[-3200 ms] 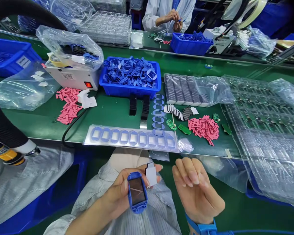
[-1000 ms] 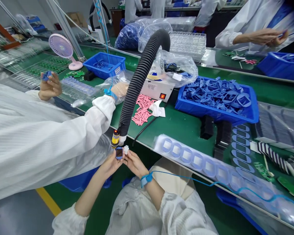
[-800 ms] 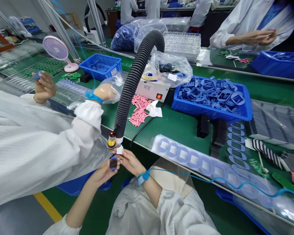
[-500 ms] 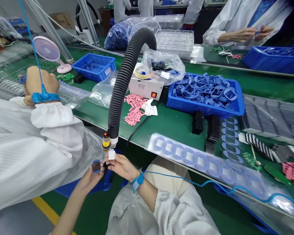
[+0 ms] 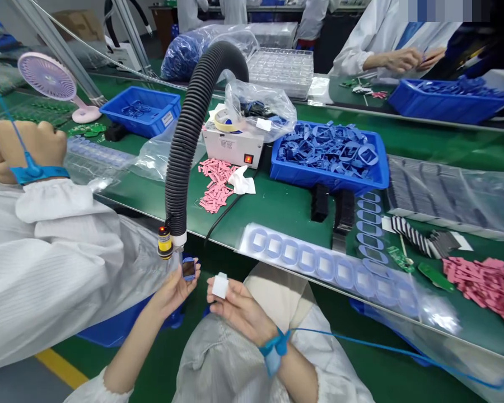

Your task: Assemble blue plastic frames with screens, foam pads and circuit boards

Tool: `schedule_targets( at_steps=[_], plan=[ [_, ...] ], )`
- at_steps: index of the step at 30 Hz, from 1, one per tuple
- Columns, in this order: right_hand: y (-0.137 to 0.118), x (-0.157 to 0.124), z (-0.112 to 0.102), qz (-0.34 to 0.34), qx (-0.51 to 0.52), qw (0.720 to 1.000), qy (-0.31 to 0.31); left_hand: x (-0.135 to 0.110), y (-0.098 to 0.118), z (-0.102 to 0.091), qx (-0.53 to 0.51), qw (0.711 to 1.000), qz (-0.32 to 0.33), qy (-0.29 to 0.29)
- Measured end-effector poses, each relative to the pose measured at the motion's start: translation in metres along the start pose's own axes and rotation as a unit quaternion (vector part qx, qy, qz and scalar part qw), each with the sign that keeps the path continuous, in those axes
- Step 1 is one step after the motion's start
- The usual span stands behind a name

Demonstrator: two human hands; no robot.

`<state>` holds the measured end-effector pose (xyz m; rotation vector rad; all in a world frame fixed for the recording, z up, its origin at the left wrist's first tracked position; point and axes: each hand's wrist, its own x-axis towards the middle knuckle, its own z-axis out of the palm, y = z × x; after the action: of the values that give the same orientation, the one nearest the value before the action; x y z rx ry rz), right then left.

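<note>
Head view: beyond the near worktop edge (image 5: 227, 238), the left hand (image 5: 172, 292) grips a blue-framed display (image 5: 189, 270) face-up, likely to avoid smudging. The right hand (image 5: 246, 313) pinches a white panel (image 5: 220, 286).

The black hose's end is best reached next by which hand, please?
Probably the left hand: its blue-framed screen is near the hose's end; the right hand, with the white piece, is farther.

Bare left hand (image 5: 178, 288) is stretched out, curled in a grip, with its bare forearm (image 5: 134, 338) slanting up. Bare right hand (image 5: 243, 310) is kinda near it but apart, pinching.
</note>
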<state>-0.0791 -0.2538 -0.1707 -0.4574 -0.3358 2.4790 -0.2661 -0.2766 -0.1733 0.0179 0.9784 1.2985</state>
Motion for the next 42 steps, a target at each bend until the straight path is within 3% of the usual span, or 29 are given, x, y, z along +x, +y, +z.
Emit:
schedule_targets(
  at_steps=[4, 8, 11, 14, 24, 32, 34, 35, 37, 40, 42],
  plan=[
    [-0.030, -0.040, 0.020, -0.054, 0.026, 0.998, 0.015, -0.030, -0.018, 0.034, 0.012, 0.997, -0.047, -0.059],
    [-0.050, -0.071, 0.042, -0.118, 0.044, 0.992, 0.003, -0.061, -0.040, 0.091, 0.016, 0.989, -0.084, -0.124],
    [-0.062, -0.087, 0.054, -0.175, 0.056, 0.983, -0.015, -0.075, -0.055, 0.129, -0.008, 0.984, -0.050, -0.171],
    [-0.073, -0.099, 0.059, -0.215, 0.064, 0.974, -0.027, -0.082, -0.065, 0.154, -0.029, 0.977, -0.037, -0.206],
    [-0.092, -0.118, 0.058, -0.306, 0.025, 0.951, -0.031, -0.086, -0.086, 0.187, -0.050, 0.965, -0.085, -0.245],
    [-0.100, -0.136, 0.050, -0.354, -0.081, 0.931, 0.039, -0.083, -0.095, 0.200, -0.027, 0.962, -0.070, -0.264],
    [-0.103, -0.145, 0.048, -0.389, -0.168, 0.900, 0.100, -0.082, -0.096, 0.203, -0.003, 0.965, -0.044, -0.257],
    [-0.104, -0.150, 0.048, -0.414, -0.231, 0.871, 0.133, -0.081, -0.096, 0.205, 0.009, 0.968, -0.029, -0.251],
    [-0.106, -0.157, 0.049, -0.462, -0.379, 0.781, 0.182, -0.080, -0.098, 0.206, 0.032, 0.971, 0.003, -0.238],
    [-0.106, -0.162, 0.049, -0.522, -0.547, 0.624, 0.197, -0.077, -0.100, 0.204, 0.066, 0.968, 0.051, -0.237],
    [-0.103, -0.163, 0.048, -0.543, -0.600, 0.550, 0.208, -0.074, -0.101, 0.203, 0.077, 0.964, 0.077, -0.244]
  ],
)
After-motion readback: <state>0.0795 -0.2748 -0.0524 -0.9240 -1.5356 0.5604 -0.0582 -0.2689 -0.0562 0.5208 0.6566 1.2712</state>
